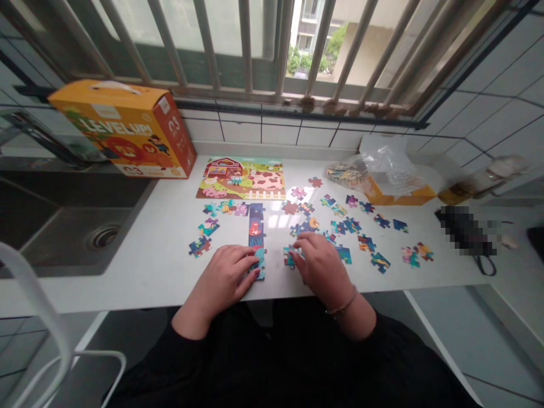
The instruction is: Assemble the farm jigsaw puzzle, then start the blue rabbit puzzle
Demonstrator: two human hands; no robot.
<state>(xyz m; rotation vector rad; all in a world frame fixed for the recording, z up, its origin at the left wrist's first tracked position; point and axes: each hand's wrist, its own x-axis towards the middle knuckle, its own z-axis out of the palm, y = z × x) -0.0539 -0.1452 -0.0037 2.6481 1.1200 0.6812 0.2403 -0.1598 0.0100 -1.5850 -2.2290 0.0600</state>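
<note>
A column of joined jigsaw pieces (256, 226) lies on the counter in front of me, dark blue at the far end and teal at the near end. My left hand (229, 275) rests over its near end, fingertips and thumb pressing on the teal part. Just to the right, my right hand (325, 263) pinches at a teal and red puzzle piece (289, 256) between thumb and fingers. That piece lies apart from the column, low over or on the counter. Several loose pieces (351, 225) are scattered beyond and right of this hand, some partly hidden by it.
A farm picture sheet (241, 178) lies behind the column. Loose pieces (200, 246) also sit at left. An orange box (127, 133) stands beside the sink (100, 269). A bag of pieces (346, 173), an open tray (402, 196) and a bottle (480, 181) are at right.
</note>
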